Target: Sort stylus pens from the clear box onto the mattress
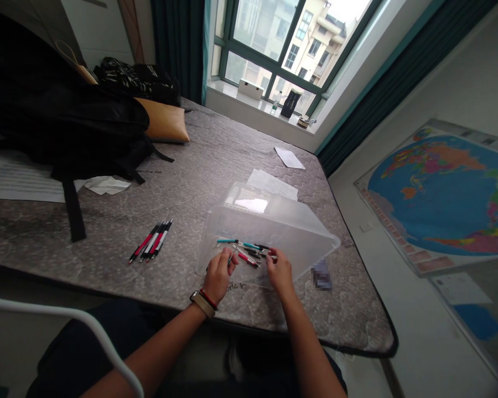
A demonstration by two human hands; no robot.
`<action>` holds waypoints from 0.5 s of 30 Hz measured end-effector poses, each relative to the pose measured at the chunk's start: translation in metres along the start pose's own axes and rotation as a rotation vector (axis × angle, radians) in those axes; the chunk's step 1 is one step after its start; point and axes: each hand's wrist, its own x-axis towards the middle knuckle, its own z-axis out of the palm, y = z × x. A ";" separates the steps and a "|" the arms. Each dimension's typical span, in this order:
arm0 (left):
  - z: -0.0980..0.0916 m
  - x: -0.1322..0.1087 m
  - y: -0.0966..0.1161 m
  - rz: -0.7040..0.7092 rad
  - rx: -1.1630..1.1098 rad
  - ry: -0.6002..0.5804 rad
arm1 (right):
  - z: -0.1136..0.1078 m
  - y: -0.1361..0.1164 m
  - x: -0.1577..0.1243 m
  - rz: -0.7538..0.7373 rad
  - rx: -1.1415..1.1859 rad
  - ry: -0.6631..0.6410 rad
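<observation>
A translucent plastic bin point(307, 232) lies tipped on its side on the mattress, its opening toward me. Several loose pens and pen parts, among them a red pen point(248, 260) and a teal one point(226, 241), are inside it. My left hand point(219, 273), with a watch and red band at the wrist, is closed around a thin dark pen at the opening. At the right of the pile, my right hand point(279, 270) has its fingers pinched by the dark pens' ends; what they hold is too small to make out. Several red, white and black pens point(151, 241) lie side by side at the left.
The patterned mattress point(191, 171) bears a black backpack point(78, 121), a tan pouch point(166, 120) and papers point(273, 183) behind the bin. A blurred small item point(321, 275) lies to the right. A white curved tube point(74, 314) crosses the lower left.
</observation>
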 end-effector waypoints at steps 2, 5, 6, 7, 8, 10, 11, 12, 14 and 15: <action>0.000 0.000 0.000 0.001 0.000 0.002 | 0.009 0.003 -0.002 -0.030 -0.154 -0.067; -0.001 -0.001 0.000 0.006 0.020 -0.005 | 0.018 0.002 -0.006 -0.028 -0.259 -0.096; -0.001 -0.001 0.000 0.008 0.024 -0.009 | 0.020 0.001 -0.006 -0.024 -0.275 -0.096; -0.002 -0.001 0.001 0.010 0.023 -0.014 | 0.020 0.000 -0.006 -0.022 -0.287 -0.095; -0.002 -0.001 0.001 0.011 0.017 -0.020 | 0.020 0.000 -0.005 -0.021 -0.299 -0.094; -0.002 -0.001 0.003 0.013 0.000 -0.031 | 0.019 -0.001 -0.004 -0.014 -0.328 -0.093; -0.003 -0.001 0.004 0.014 -0.008 -0.032 | 0.018 -0.001 -0.003 -0.007 -0.347 -0.094; -0.003 0.000 0.004 0.015 -0.013 -0.032 | 0.018 -0.001 -0.002 -0.001 -0.367 -0.094; -0.003 0.000 0.005 0.015 -0.017 -0.030 | 0.017 -0.001 -0.001 0.012 -0.398 -0.091; -0.004 0.000 0.006 0.012 -0.016 -0.030 | 0.018 -0.001 0.000 0.016 -0.405 -0.085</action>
